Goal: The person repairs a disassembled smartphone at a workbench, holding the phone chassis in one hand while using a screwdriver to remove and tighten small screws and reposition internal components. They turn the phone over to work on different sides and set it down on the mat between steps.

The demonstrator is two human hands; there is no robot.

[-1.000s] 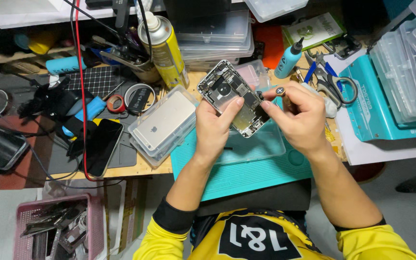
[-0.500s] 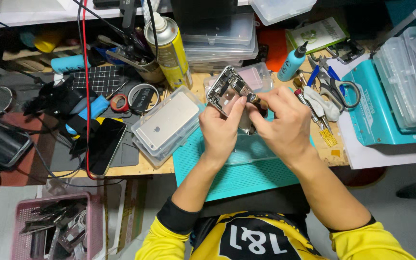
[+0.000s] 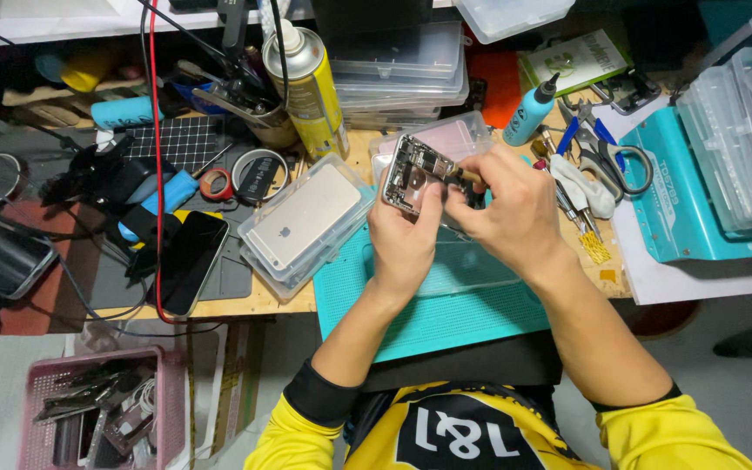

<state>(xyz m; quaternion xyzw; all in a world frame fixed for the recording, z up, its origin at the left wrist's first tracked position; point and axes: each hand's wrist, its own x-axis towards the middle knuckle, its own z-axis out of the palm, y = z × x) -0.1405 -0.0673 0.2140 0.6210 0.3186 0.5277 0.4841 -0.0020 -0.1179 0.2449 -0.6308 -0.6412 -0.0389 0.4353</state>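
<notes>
- Your left hand [image 3: 402,239] is clamped on the opened phone chassis [image 3: 415,172], held tilted above the teal mat [image 3: 446,313].
- Your right hand [image 3: 511,209] is pinched together on a small tool [image 3: 463,177] whose tip meets the chassis interior.
- Change: a second ago the right hand held the tool clear of the chassis, at its right edge; now it has closed in over it. Judge this as work on an internal part now in progress.
- Yellow spray can [image 3: 311,87]: upright, behind the chassis to its left, on the surface [image 3: 258,300].
- Teal dropper bottle [image 3: 533,109]: black nozzle, to the right.
- Clear tray [image 3: 306,222] with a silver phone back: left of the mat.
- Green-printed booklet [image 3: 572,57]: far right rear.
</notes>
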